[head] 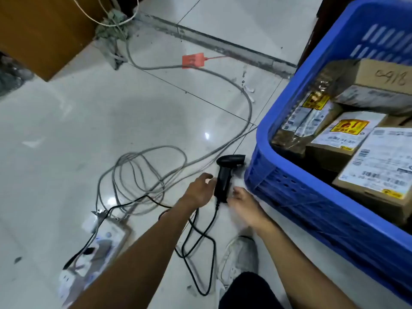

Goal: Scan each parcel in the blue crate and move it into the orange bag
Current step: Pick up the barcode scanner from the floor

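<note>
A black handheld scanner (pixel 225 175) lies on the tiled floor just left of the blue crate (pixel 262 134). My left hand (pixel 199 190) reaches to the left side of its handle with fingers loosely spread, touching or almost touching it. My right hand (pixel 243 204), blurred, is at the handle's lower end on the right, fingers relaxed. Neither hand plainly grips the scanner. The crate holds several cardboard parcels with printed labels, among them a large one (pixel 379 168) at the front and one with handwritten numbers (pixel 383 79) at the back. No orange bag is in view.
The scanner's black cord (pixel 200 237) loops across the floor toward a white power strip (pixel 98 246). A coil of grey cable (pixel 142 175) lies to the left. A red tag (pixel 192 60) and a brown cabinet (pixel 44 30) are farther back. My shoe (pixel 238 257) is below the hands.
</note>
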The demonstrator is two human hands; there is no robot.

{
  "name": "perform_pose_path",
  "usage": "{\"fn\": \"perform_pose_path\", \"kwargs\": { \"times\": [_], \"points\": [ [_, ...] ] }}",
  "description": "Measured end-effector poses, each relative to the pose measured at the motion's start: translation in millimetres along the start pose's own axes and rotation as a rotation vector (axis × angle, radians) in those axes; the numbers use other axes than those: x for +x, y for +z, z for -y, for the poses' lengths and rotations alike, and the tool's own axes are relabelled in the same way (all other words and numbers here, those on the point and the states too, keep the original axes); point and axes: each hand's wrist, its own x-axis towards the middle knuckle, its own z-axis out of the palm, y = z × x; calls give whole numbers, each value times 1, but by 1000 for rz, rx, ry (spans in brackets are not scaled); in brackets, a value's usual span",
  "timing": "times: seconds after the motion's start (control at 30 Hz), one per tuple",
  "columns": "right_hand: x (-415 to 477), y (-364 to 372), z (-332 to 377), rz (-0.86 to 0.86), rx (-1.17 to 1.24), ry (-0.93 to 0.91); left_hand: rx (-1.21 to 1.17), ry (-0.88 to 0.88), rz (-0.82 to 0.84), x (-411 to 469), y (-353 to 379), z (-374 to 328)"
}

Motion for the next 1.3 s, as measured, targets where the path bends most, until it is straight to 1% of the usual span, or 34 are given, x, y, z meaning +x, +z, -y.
{"fn": "perform_pose_path", "kwargs": {
  "times": [0.13,0.2,0.33,0.5,0.6,0.7,0.77,0.83,0.9,1.03,1.1,1.17,1.3],
  "points": [
    [29,3,-4,-105,199,76,-68,-22,-54,3,18,-13],
    [32,6,3,-97,235,61,-122,-33,-75,5,26,-18],
    [21,11,23,-77,285,20,-330,-56,-154,3,31,-20],
    [-4,11,44,-73,261,-51,-544,-63,-218,-30,16,-44],
    [-31,7,70,-47,160,-110,-638,-43,-312,-55,0,-59],
    [-70,-3,102,-62,49,-209,-670,54,-452,-96,-18,-91],
    [-99,-14,124,-80,-56,-325,-647,156,-487,-123,-31,-114],
    [-138,-29,142,-147,-139,-450,-644,265,-457,-152,-48,-141],
    [-177,-44,157,-241,-192,-531,-644,377,-394,-183,-63,-170],
    [-252,-75,181,-352,-198,-663,-701,562,-293,-249,-82,-230],
    [-291,-85,191,-431,-215,-717,-743,627,-242,-278,-86,-254],
    [-336,-92,196,-532,-257,-745,-779,678,-145,-311,-86,-275],
    [-413,-111,191,-711,-311,-794,-825,714,101,-373,-79,-310]
  ]
}}
